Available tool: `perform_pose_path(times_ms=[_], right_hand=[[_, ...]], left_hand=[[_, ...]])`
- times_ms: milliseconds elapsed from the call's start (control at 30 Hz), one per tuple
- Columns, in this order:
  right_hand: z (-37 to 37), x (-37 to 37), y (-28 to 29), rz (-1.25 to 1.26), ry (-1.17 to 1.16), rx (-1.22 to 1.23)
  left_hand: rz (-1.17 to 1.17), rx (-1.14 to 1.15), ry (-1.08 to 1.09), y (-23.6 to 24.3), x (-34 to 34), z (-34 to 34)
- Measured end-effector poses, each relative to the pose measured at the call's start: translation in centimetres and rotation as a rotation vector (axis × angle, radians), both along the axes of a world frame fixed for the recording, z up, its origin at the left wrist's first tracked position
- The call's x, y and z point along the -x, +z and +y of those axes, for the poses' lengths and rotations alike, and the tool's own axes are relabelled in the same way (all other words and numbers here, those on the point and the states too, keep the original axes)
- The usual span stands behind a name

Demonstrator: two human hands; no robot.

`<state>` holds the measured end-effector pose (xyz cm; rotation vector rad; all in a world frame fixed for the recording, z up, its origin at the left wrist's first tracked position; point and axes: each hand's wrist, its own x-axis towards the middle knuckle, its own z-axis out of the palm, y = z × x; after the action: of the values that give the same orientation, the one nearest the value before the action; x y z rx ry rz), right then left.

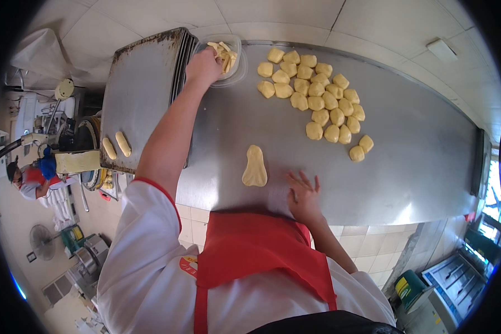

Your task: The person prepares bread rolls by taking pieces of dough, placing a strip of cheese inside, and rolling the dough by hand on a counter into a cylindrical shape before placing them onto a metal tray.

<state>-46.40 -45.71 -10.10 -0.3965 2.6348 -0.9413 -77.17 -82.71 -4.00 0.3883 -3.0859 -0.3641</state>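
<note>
My left hand (205, 65) reaches into a clear plastic container (234, 69) of pale yellow strips (226, 54), fingers curled; whatever they grip is hidden. A flattened, elongated piece of yellow dough (254, 167) lies on the steel table (417, 167) in front of me. Just right of it my right hand (303, 195) has its fingers spread and holds nothing. Several rounded dough lumps (315, 102) are grouped at the back right, with a small group apart nearer me.
Stacked, stained baking trays (139, 89) stand at the left, two dough rolls (123, 143) on the top one. Machines (75, 161) and a person in a dark cap (30, 181) are further left. A wall (395, 42) runs behind the table; equipment (445, 278) stands at lower right.
</note>
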Motion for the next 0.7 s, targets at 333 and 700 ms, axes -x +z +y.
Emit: perform_pose_path(times_ms=[333,700], right_hand=[[4.8,5.7,0.1,0.108,-0.178,0.178],[-8.3,13.9,4.1,-0.501,-0.356,1.199]], left_hand=[[-0.177,0.168,0.164,-1.4,4.7,2.3],[0.037,-1.491,0.227,0.1,-18.3,10.1]])
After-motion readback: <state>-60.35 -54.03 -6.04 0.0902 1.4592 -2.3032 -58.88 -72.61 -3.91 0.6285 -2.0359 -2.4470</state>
